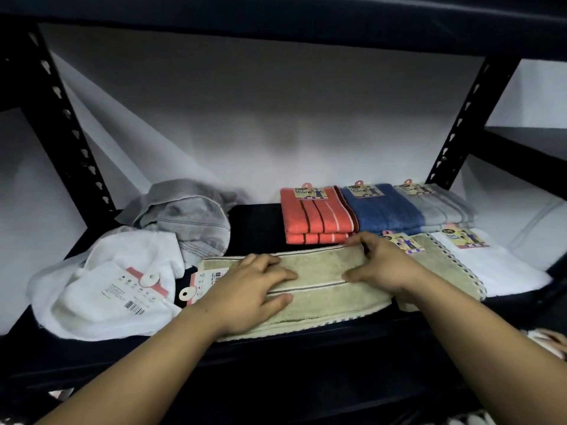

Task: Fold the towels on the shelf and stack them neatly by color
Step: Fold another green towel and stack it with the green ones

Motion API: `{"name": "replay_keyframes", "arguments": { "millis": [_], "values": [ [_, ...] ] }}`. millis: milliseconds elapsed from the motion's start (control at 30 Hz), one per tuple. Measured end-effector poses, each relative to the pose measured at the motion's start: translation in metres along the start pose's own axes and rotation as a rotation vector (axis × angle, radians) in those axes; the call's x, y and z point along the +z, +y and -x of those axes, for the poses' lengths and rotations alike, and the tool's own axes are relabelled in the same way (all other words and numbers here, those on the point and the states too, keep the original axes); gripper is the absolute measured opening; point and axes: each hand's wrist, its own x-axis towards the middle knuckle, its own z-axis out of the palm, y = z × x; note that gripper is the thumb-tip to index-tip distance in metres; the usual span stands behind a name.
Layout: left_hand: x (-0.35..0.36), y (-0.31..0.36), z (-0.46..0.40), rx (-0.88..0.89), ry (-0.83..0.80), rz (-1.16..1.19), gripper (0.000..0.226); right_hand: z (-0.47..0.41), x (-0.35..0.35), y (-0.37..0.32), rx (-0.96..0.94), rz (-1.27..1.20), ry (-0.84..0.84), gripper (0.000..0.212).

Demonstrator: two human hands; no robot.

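Left hand (256, 282) flat, fingers straight, on beige towel (322, 289) at frame center. Right hand (382, 265) pinching its far edge. 2 orange towels (316, 220) stacked behind.

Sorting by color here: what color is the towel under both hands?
Beige-green towel with thin dark stripes, seen in the head view.

Dim scene; light falls on the white back wall (276, 118) at centre, bottom of frame near black. Wide-angle bowing at edges; overall soft focus.

"Face Towel", seemingly, on the orange towel's tag (310, 191) and white towel's tag (464, 238).
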Motion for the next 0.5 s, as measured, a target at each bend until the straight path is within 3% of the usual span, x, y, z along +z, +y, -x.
{"name": "replay_keyframes", "arguments": {
  "millis": [100, 167, 267, 500],
  "values": [
    [0.001, 0.002, 0.001, -0.006, 0.003, -0.03, 0.053, -0.001, -0.016, 0.006, 0.058, -0.167, -0.133, 0.094],
    [0.001, 0.003, 0.0, -0.01, 0.004, -0.028, 0.054, 0.001, -0.025, 0.008, 0.085, -0.213, -0.19, 0.1],
    [0.002, 0.003, -0.002, -0.014, -0.008, -0.031, 0.055, 0.004, -0.034, 0.007, 0.069, -0.348, -0.239, 0.082],
    [-0.001, 0.009, -0.009, 0.057, -0.014, -0.024, 0.05, 0.007, -0.041, 0.001, -0.176, -0.329, -0.205, 0.043]
  ]
}}
